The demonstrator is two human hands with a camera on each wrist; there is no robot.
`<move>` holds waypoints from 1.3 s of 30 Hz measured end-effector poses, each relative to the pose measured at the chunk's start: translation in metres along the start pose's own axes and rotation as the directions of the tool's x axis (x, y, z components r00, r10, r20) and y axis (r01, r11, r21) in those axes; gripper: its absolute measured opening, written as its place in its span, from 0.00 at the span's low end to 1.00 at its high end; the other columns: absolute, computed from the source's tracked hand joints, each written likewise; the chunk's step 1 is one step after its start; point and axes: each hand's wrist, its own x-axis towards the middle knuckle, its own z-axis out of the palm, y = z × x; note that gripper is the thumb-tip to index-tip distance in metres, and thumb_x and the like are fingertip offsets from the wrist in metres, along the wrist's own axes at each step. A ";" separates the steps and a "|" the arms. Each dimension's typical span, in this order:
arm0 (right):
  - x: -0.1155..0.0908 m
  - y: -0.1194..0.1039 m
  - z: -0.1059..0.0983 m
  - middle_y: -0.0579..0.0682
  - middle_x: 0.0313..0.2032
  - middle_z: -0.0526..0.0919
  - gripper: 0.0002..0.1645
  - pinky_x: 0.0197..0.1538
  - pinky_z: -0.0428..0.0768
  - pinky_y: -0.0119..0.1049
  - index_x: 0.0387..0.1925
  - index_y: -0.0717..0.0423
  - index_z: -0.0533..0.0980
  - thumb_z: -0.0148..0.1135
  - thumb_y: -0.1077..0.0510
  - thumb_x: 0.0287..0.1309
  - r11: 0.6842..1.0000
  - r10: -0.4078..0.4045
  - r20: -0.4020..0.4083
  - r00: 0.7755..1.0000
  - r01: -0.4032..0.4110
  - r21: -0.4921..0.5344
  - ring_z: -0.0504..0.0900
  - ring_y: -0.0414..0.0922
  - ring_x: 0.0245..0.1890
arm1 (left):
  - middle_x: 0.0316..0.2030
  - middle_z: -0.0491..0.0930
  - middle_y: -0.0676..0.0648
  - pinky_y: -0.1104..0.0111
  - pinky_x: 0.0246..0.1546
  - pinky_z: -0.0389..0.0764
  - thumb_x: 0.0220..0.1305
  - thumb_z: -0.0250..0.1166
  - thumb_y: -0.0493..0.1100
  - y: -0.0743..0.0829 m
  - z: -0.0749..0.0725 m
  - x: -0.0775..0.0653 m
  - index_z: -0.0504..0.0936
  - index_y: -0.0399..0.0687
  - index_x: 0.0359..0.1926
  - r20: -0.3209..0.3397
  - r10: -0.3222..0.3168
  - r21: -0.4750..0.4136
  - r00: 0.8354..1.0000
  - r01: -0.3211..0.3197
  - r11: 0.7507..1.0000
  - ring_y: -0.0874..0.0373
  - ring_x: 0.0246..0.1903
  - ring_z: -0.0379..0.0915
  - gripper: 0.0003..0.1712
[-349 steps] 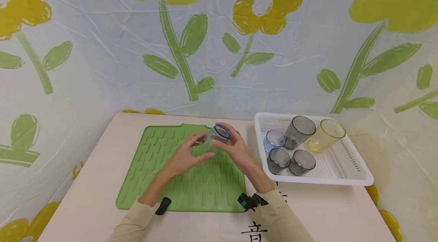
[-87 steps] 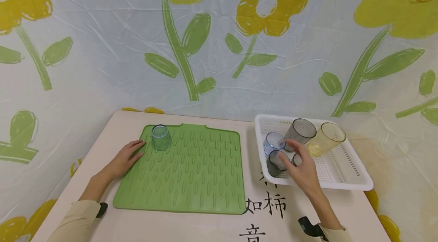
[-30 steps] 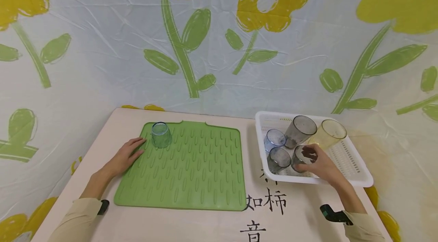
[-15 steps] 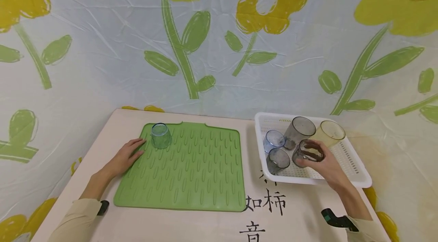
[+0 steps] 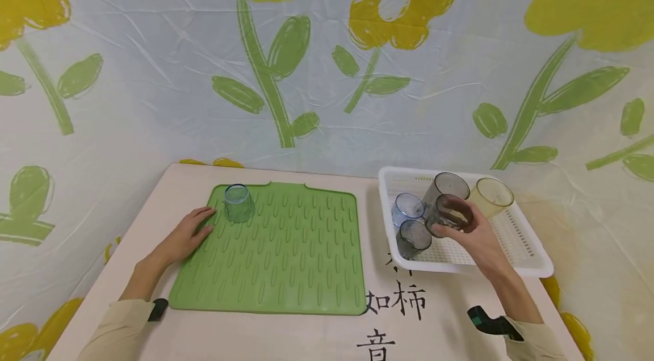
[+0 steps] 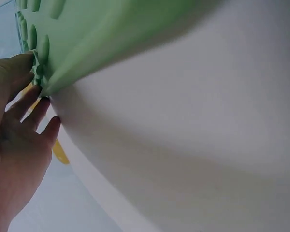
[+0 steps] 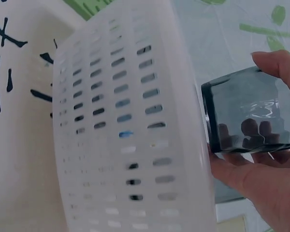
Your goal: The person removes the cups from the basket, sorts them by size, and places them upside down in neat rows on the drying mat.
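My right hand (image 5: 477, 239) holds a small grey glass tumbler (image 5: 437, 217), thumb on one side and fingers round the other. In the right wrist view the tumbler (image 7: 241, 106) shows above the basket's rim, fingers visible through its wall. My left hand (image 5: 185, 235) lies at the left edge of the green drying mat (image 5: 286, 270); in the left wrist view its fingertips touch the mat's edge. Just beyond those fingers, a blue glass (image 5: 238, 205) stands in the mat's far left corner.
A white perforated basket (image 5: 449, 267) stands on the right. In it are a small blue glass (image 5: 407, 208), another small grey glass (image 5: 413, 240), a tall grey glass (image 5: 443, 185) and a yellow glass (image 5: 487, 199). A flowered cloth (image 5: 327, 134) hangs behind the table.
Earlier, both hands held a blue glass over the mat; it now stands on the mat. My right hand has gripped the grey tumbler and lifted it. Lately my left hand has stayed put.
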 end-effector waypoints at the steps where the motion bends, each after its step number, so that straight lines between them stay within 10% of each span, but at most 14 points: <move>1: 0.001 -0.001 0.002 0.48 0.61 0.76 0.39 0.54 0.80 0.23 0.71 0.61 0.64 0.70 0.71 0.61 1.000 -0.001 -0.004 1.000 0.001 0.015 0.78 0.33 0.58 | 0.64 0.66 0.21 0.32 0.62 0.65 0.72 0.62 0.31 0.001 0.000 0.000 0.69 0.21 0.66 0.000 -0.005 -0.005 1.000 0.005 1.000 0.22 0.64 0.60 0.25; 14: 0.012 -0.005 0.026 0.49 0.60 0.75 0.40 0.54 0.78 0.22 0.72 0.58 0.66 0.71 0.69 0.61 0.999 0.004 -0.038 0.999 -0.002 0.041 0.78 0.38 0.57 | 0.62 0.72 0.24 0.37 0.60 0.72 0.77 0.58 0.36 0.029 -0.008 0.005 0.68 0.24 0.69 -0.083 -0.131 -0.096 0.988 0.123 0.988 0.28 0.62 0.68 0.26; 25: 0.020 -0.010 0.051 0.55 0.66 0.71 0.43 0.57 0.77 0.23 0.74 0.53 0.64 0.73 0.65 0.61 1.000 -0.002 -0.027 1.000 0.002 0.009 0.75 0.40 0.62 | 0.57 0.77 0.29 0.43 0.51 0.79 0.76 0.60 0.34 0.064 -0.011 0.008 0.71 0.27 0.67 -0.233 -0.073 -0.095 0.970 0.052 0.994 0.36 0.53 0.76 0.24; 34: 0.030 -0.018 0.078 0.55 0.66 0.71 0.45 0.58 0.78 0.26 0.74 0.53 0.64 0.74 0.67 0.58 0.996 0.014 -0.011 1.000 -0.013 0.084 0.74 0.43 0.62 | 0.51 0.81 0.33 0.76 0.45 0.76 0.70 0.63 0.28 0.094 -0.011 0.020 0.75 0.27 0.63 -0.325 0.052 -0.065 0.944 -0.077 0.995 0.43 0.45 0.79 0.22; 39: 0.034 -0.019 0.094 0.57 0.66 0.71 0.45 0.57 0.79 0.28 0.73 0.53 0.64 0.73 0.68 0.58 0.994 0.005 0.019 1.000 -0.007 0.110 0.75 0.45 0.63 | 0.50 0.81 0.34 0.71 0.44 0.79 0.71 0.63 0.28 0.105 -0.008 0.027 0.76 0.28 0.63 -0.343 0.071 -0.081 0.937 -0.105 0.991 0.45 0.45 0.79 0.21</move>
